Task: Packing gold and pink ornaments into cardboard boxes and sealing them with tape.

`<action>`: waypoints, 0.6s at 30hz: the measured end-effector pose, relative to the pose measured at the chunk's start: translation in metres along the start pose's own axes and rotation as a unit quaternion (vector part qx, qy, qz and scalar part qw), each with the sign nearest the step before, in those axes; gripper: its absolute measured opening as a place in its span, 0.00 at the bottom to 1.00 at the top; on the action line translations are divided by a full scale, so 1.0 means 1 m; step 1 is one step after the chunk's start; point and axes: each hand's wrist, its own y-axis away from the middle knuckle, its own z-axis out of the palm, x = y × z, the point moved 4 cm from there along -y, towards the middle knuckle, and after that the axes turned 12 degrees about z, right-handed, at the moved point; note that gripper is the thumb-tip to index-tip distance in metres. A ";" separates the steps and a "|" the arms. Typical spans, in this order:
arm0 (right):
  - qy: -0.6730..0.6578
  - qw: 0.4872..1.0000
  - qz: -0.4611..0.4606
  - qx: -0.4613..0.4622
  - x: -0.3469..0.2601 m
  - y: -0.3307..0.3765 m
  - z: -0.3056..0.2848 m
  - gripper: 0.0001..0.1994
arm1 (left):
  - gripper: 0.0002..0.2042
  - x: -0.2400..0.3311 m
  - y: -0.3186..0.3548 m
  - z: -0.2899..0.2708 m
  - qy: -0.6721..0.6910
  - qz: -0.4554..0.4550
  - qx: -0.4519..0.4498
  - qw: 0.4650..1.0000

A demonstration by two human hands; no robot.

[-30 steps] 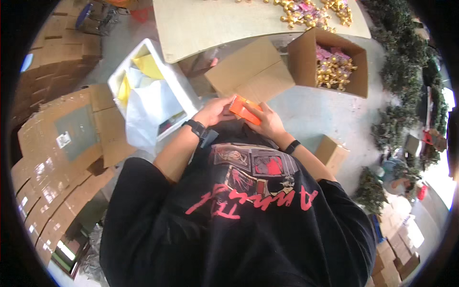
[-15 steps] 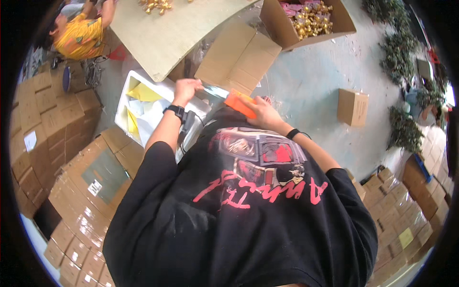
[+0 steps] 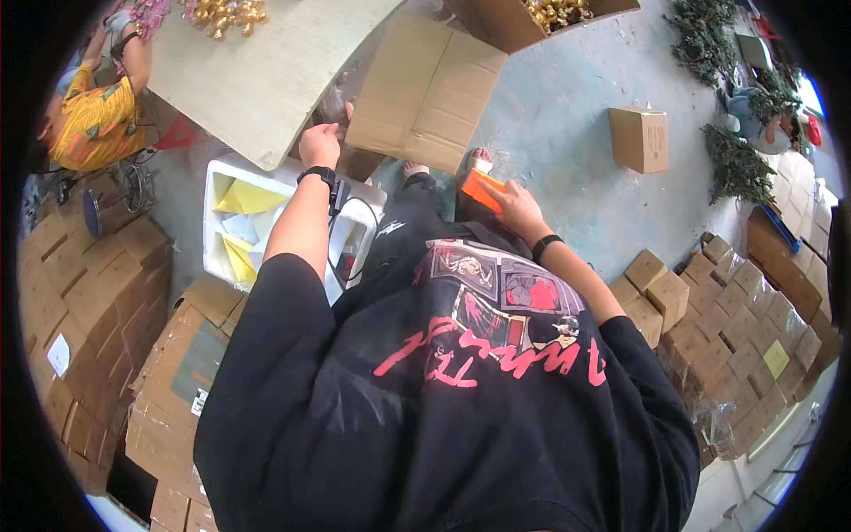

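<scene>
To the right of the right hand, there is lots of open room to pass over the blue-grey floor, until the small brown box gets in the way. The big cardboard box blocks the way ahead between both hands, and the table has a corner near the left hand. The white foam box fills the space beside the left arm.

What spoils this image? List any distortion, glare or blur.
Head view: stacked cartons bow along the left rim, corners black; a washed-out bright patch at upper right, pale glints on plastic film; the orange object shows little fine detail.
</scene>
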 end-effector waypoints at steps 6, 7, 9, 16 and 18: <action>0.038 0.994 0.070 -0.074 -0.030 -0.056 0.005 0.33 | 0.14 -0.048 0.004 0.042 0.281 -0.119 -0.028 0.952; 0.015 0.988 0.111 -0.108 -0.032 -0.067 0.009 0.33 | 0.18 -0.066 0.000 0.042 0.222 -0.078 -0.044 0.971; 0.012 0.983 0.126 -0.130 -0.025 -0.081 0.014 0.30 | 0.21 -0.056 -0.016 0.040 0.201 -0.102 -0.105 0.969; 0.056 0.979 0.049 -0.190 -0.059 -0.112 0.027 0.16 | 0.36 0.040 -0.014 0.039 0.142 0.002 -0.075 0.987; 0.085 0.971 0.011 -0.223 -0.106 -0.116 0.036 0.16 | 0.35 0.020 0.010 0.039 0.137 -0.082 0.248 0.955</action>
